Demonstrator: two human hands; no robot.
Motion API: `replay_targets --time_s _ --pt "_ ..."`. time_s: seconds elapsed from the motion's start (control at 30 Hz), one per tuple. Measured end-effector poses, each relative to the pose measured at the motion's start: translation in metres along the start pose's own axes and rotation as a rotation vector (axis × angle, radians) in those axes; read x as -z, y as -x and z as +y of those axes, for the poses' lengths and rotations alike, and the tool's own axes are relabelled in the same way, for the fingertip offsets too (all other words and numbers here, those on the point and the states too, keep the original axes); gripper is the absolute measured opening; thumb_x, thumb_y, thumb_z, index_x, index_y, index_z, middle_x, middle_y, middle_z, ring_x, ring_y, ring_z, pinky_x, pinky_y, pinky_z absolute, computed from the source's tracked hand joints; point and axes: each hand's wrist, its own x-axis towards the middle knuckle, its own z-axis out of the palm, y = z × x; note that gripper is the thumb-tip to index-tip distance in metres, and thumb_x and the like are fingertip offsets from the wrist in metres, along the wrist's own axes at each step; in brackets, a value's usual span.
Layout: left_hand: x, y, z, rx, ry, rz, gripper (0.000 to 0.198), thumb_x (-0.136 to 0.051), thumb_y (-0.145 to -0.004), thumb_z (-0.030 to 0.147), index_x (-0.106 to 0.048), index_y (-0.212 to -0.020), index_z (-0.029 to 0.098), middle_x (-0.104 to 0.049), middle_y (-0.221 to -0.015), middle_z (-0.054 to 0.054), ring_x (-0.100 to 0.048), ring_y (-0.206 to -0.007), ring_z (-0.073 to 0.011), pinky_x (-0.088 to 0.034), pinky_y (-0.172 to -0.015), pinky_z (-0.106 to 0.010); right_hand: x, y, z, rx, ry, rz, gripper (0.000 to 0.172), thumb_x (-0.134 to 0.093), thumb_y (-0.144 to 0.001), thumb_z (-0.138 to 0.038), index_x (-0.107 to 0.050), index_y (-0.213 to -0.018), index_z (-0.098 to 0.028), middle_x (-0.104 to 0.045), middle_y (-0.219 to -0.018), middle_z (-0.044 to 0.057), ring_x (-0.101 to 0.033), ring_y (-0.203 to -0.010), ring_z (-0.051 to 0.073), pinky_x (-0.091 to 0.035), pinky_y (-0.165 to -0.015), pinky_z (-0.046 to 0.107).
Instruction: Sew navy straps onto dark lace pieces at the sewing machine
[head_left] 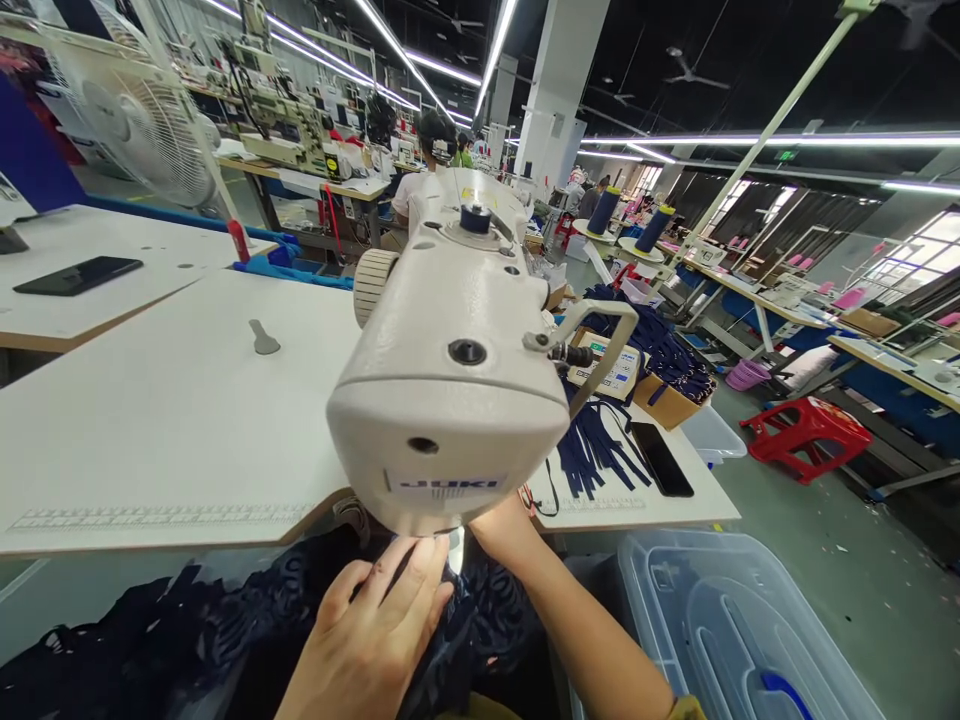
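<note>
A white sewing machine head point(450, 400) with JUKI lettering stands right in front of me, end on. My left hand point(375, 620) reaches up beneath it, back of the hand upward and fingers close together against dark navy fabric point(480, 610). The fingertips sit at the lower edge of the machine, beside a small bright lit spot. My right hand point(501, 525) comes in from the right under the head. Its fingers are hidden behind the machine, so what they touch does not show. More navy fabric point(165, 630) hangs in a heap below the table edge.
The white table point(150, 420) carries a grey metal piece point(264, 338). To the right are navy strips point(600, 450), a phone point(661, 458), a control panel point(611, 365) and a cardboard box point(671, 400). A clear plastic bin point(720, 610) stands near my right arm; a red stool point(810, 435) lies beyond.
</note>
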Motion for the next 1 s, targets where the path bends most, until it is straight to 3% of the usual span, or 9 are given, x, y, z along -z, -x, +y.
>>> replay_targets --time_s 0.6,0.8,1.0 --pt "-0.004 0.003 -0.001 -0.005 -0.06 0.044 0.029 -0.048 -0.093 0.025 -0.06 -0.119 0.02 -0.071 -0.11 -0.001 -0.062 -0.095 -0.0179 -0.032 -0.085 -0.035 -0.001 0.003 -0.008 -0.018 0.023 -0.006 0.025 -0.05 -0.083 -0.017 -0.066 -0.102 -0.018 -0.071 -0.081 0.003 -0.064 -0.075 0.017 -0.05 -0.073 0.025" --pt "-0.002 0.009 -0.002 0.046 -0.018 0.03 0.029 -0.051 -0.091 0.034 -0.062 -0.116 0.024 -0.071 -0.106 0.001 -0.062 -0.097 -0.0179 -0.032 -0.088 -0.035 0.0 0.004 -0.009 0.032 -0.008 0.005 0.026 -0.05 -0.08 -0.013 -0.067 -0.099 -0.018 -0.072 -0.093 0.006 -0.064 -0.085 0.019 -0.051 -0.078 0.028" --pt "0.001 0.008 -0.001 0.057 -0.004 0.048 0.028 -0.053 -0.091 0.032 -0.062 -0.116 0.023 -0.071 -0.107 0.0 -0.063 -0.097 -0.0175 -0.033 -0.087 -0.035 0.002 0.003 -0.012 0.084 -0.046 0.018 0.028 -0.051 -0.08 -0.014 -0.066 -0.104 -0.016 -0.07 -0.107 0.009 -0.064 -0.098 0.02 -0.049 -0.087 0.029"
